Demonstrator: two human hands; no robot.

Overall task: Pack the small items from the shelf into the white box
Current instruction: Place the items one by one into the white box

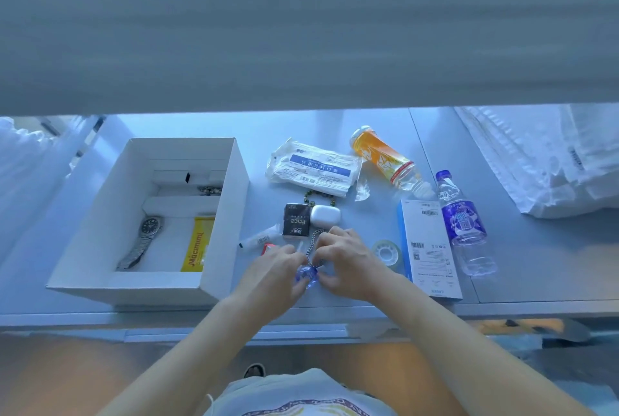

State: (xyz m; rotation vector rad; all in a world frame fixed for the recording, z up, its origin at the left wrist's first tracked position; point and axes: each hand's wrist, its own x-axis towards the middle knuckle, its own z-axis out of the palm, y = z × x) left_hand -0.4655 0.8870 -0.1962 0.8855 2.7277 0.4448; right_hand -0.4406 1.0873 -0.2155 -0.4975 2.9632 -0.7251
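The white box (221, 211) stands open on the left of the shelf, holding a metal watch (144, 241), a yellow packet (197, 245) and a small beaded item (209, 189). Just right of the box, my left hand (271, 268) and my right hand (345, 258) meet over a blue faceted pendant (306, 275) on a metal chain (315, 241); both pinch it. Behind my hands lie a black tissue pack (296, 223), a white earbud case (325, 214), a small white tube (259, 240), a red-white item (268, 247) and a green bead bracelet (310, 196).
A mask packet (313, 169), an orange bottle (385, 157), a clear water bottle (464, 228), a white-blue carton (428, 248) and a tape roll (387, 251) lie to the right. White bags (549, 161) fill the far right. A grey panel (301, 30) overhangs the shelf.
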